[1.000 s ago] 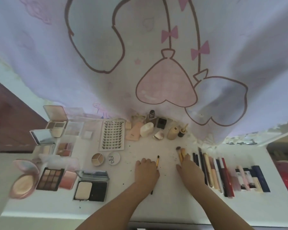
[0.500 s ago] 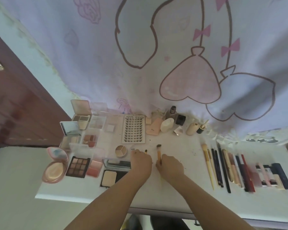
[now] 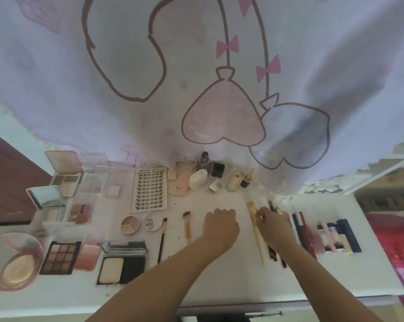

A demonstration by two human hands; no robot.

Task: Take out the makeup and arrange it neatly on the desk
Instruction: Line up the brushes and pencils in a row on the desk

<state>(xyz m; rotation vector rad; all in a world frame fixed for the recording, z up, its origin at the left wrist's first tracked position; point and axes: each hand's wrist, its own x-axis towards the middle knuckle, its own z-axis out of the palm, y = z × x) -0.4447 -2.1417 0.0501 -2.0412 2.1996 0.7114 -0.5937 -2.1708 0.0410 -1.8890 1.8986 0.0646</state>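
The bench (image 3: 219, 282) carried the makeup in three groups: palettes (image 3: 60, 256) and compacts on the left, bottles (image 3: 197, 180) along the back under the curtain (image 3: 196, 66), and a row of pencils and tubes (image 3: 335, 235) on the right.

Compared with half a second before, both hands had shifted from the middle of the bench toward the right-hand row. The left hand (image 3: 220, 225) lay knuckles up on the bare white surface between the two groups, fingers curled under; nothing showed in it, though its underside was hidden. The right hand (image 3: 274, 225) had gone back to the left end of the pencil row, its fingers bent down beside a long tan brush (image 3: 256, 231). Whether it pinched that brush or only touched it I could not tell through the blur.

Two brushes lay released in the middle, side by side and roughly parallel, heads away from the person: a thin dark brush (image 3: 162, 240) just right of the round white pot (image 3: 153, 223), and a short gold brush (image 3: 187, 226) beside it. A second earlier they had been in the hands near the right-hand row.

So the brushes seemed to be moving one at a time into their own row. My judgement was that the tan brush was next, and that little remained beyond finishing this row.
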